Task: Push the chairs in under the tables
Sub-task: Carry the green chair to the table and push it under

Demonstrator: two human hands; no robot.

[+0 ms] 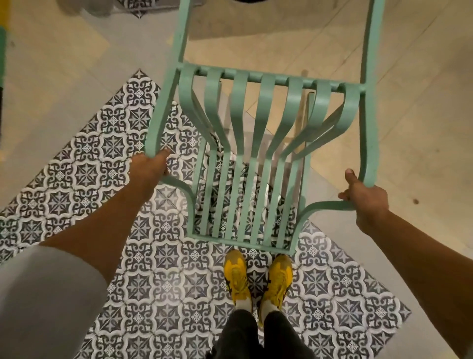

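Note:
A mint-green metal chair [266, 107] with slatted back and seat fills the middle of the head view, seen from above and behind. My left hand [151, 166] is closed around the left corner of its backrest frame. My right hand [366, 197] grips the right corner of the same frame, thumb up along the bar. The chair's top rail sits just in front of my yellow shoes [258, 279]. A dark rounded edge [252, 1] shows at the very top, past the chair; I cannot tell whether it is a table.
The floor under me is patterned black-and-white tile [153, 294]; beyond it lies plain beige tile [384, 77]. A green and yellow upright edge [3, 51] runs along the far left.

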